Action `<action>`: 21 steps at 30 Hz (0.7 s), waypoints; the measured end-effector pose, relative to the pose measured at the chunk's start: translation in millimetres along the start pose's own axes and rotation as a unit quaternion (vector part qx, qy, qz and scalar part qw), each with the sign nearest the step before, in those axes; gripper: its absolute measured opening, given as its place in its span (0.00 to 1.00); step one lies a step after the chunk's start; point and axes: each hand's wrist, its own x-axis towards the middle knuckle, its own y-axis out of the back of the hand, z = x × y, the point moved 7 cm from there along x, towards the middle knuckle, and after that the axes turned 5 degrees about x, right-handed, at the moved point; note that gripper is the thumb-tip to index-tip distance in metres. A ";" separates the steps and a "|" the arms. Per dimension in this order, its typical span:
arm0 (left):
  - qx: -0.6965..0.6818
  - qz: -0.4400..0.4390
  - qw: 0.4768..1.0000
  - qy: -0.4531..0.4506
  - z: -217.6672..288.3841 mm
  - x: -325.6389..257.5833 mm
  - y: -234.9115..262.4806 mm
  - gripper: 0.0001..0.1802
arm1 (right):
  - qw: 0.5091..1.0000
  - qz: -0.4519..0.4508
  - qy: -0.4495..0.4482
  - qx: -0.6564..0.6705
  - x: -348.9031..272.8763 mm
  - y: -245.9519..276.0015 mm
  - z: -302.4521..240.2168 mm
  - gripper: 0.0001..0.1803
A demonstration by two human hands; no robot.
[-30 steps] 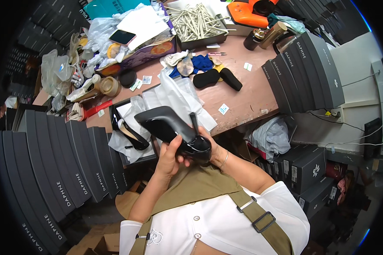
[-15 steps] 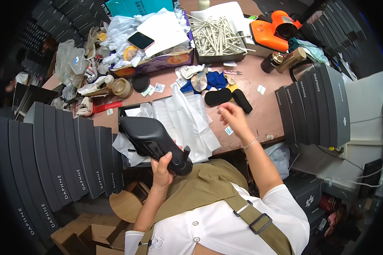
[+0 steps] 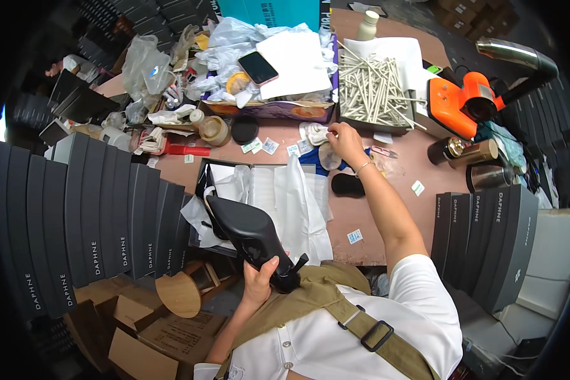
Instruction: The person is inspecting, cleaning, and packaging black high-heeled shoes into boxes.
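Note:
My left hand [image 3: 260, 282] is wrapped round the heel end of a black high-heeled shoe [image 3: 246, 224]. The shoe is tilted, its toe pointing away to the left over an open shoebox [image 3: 269, 170] lined with white tissue paper [image 3: 303, 209]. Beyond the box, my right hand [image 3: 346, 143] reaches over a small pile of cloths. Its fingers are pinched at the edge of a white cloth [image 3: 311, 133]. Under that hand lie a blue cloth [image 3: 329, 166] and a beige round pad [image 3: 327, 156]. A black oval pad [image 3: 347, 185] rests just nearer, below the right wrist.
Grey shoeboxes stand in rows at left [image 3: 82, 209] and right [image 3: 487, 234]. At the back are a carton with plastic bags and a phone [image 3: 258, 68], a box of pale sticks [image 3: 373, 88] and an orange device [image 3: 453, 104]. Jars and cups stand at the right.
My right hand has moved forward from above the black pads to the white cloth. The shoe stays in my left hand. The whole view has shifted.

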 end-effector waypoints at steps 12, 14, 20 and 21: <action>-0.051 0.078 0.996 0.005 -11.1 -7.1 6.0 0.26 | 0.989 0.087 -0.035 0.116 -19.0 19.4 40.0 0.11; -0.035 0.056 0.998 0.006 -10.4 -6.1 3.3 0.25 | 0.968 0.122 0.011 0.218 -34.6 44.0 7.5 0.10; 0.010 -0.015 1.000 -0.022 4.4 3.3 -13.9 0.24 | 0.853 0.115 -0.030 0.508 -76.2 83.4 -35.6 0.19; 0.010 -0.018 0.999 -0.025 8.2 3.5 -14.1 0.24 | 0.836 0.093 -0.032 0.540 -84.1 88.5 -53.0 0.20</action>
